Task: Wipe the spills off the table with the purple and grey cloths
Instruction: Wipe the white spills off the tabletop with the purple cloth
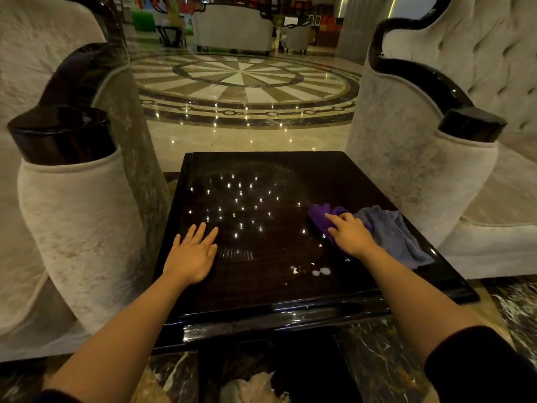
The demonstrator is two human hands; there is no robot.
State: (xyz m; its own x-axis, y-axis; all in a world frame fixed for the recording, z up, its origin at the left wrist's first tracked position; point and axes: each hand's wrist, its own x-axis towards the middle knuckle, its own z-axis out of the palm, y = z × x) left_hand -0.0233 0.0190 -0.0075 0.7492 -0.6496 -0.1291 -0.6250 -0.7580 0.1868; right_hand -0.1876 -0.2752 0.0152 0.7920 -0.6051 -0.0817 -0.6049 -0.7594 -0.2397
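Observation:
A dark glossy square table (261, 298) fills the middle of the view. My right hand (353, 235) presses down on the purple cloth (318, 215) at the table's right side. The grey cloth (392, 231) lies crumpled just right of it, near the right edge. White spill blobs (321, 271) sit on the wood in front of my right hand, with smaller specks (322, 237) beside the purple cloth. My left hand (193, 254) rests flat on the table's left part, fingers spread, holding nothing.
A pale upholstered armchair arm (75, 216) with a dark wood cap stands close on the left, another armchair (421, 170) close on the right. Polished marble floor (244, 82) stretches beyond the table. A crumpled pale item (255, 388) lies on the floor below the near edge.

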